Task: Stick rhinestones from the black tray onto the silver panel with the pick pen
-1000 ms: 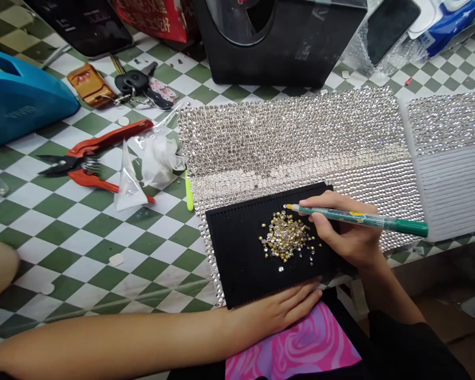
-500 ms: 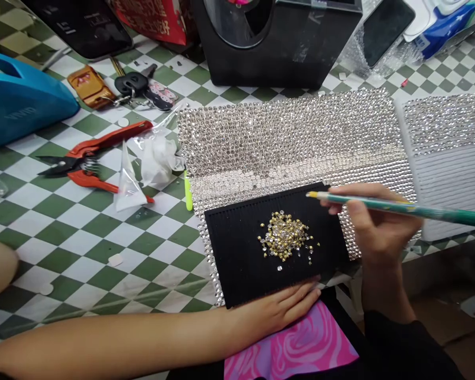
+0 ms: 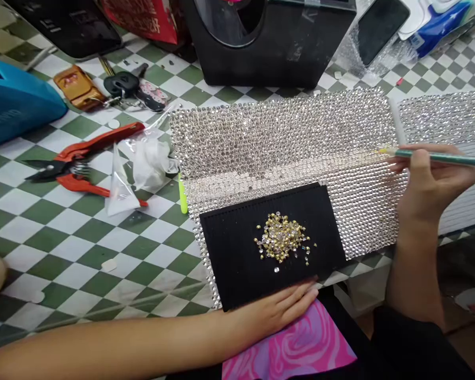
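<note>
Between the fingers of my right hand [image 3: 431, 182] is a green pencil-like stick [image 3: 439, 157] with a yellow tip. The tip is over the right end of a wide sheet of rhinestones [image 3: 285, 132], along its paler pinkish band; I cannot tell whether it touches. My left hand [image 3: 281, 311] lies flat, fingers stretched, along the near edge of a black ridged tray [image 3: 237, 253]. A pile of small gold-backed rhinestones [image 3: 283, 237] sits on that tray, which rests on the sheet. Under my left hand's fingers shows a pink and purple swirled surface [image 3: 296, 348].
Red-handled pruning shears [image 3: 75, 169], a plastic bag [image 3: 152, 161] and keys [image 3: 122, 84] lie to the left. A blue tape dispenser [image 3: 16, 105] stands at the far left. Behind are a black box [image 3: 261, 58] and a phone [image 3: 382, 29]. A second rhinestone sheet [image 3: 447, 119] lies to the right.
My right hand has moved right and away from me, carrying the stick from above the tray to the right end of the rhinestone sheet. My left hand stays by the tray.
</note>
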`<state>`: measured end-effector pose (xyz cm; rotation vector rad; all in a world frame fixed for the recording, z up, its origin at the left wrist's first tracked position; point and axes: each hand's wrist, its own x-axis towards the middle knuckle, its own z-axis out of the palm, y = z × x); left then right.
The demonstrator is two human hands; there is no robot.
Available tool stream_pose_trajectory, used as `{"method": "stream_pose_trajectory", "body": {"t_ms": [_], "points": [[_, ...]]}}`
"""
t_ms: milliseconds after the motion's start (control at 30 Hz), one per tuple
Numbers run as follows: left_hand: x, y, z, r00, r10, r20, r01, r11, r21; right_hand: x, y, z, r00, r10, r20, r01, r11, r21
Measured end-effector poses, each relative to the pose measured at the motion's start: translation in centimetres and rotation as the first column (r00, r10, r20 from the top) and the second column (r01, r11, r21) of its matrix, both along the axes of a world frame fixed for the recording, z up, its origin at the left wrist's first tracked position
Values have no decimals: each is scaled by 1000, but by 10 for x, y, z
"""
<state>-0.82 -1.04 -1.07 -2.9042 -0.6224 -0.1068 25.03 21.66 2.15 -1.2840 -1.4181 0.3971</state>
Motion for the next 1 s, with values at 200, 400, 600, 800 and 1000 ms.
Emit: {"method": "stream_pose_trajectory", "body": {"t_ms": [200, 400, 600, 800, 1000], "points": [[-1, 2, 3, 995, -49, -83, 52, 998, 39, 0, -3, -2, 999, -14, 43, 16, 999, -47], [0, 1, 2, 996, -32, -79, 36, 998, 53, 2, -2, -3, 997, -9, 74, 14, 997, -70], [2, -2, -3, 999, 9, 35, -8, 1000, -13, -2, -1, 0, 1000, -23, 14, 21, 996, 89], [1, 0, 2, 1000, 3, 2, -3, 1000, -16, -33, -28, 22, 998, 28, 52, -32, 996, 79], [1, 3, 6, 1000, -4, 0, 4, 999, -39, -78, -72, 34, 842, 528, 110, -486, 831, -269]]}}
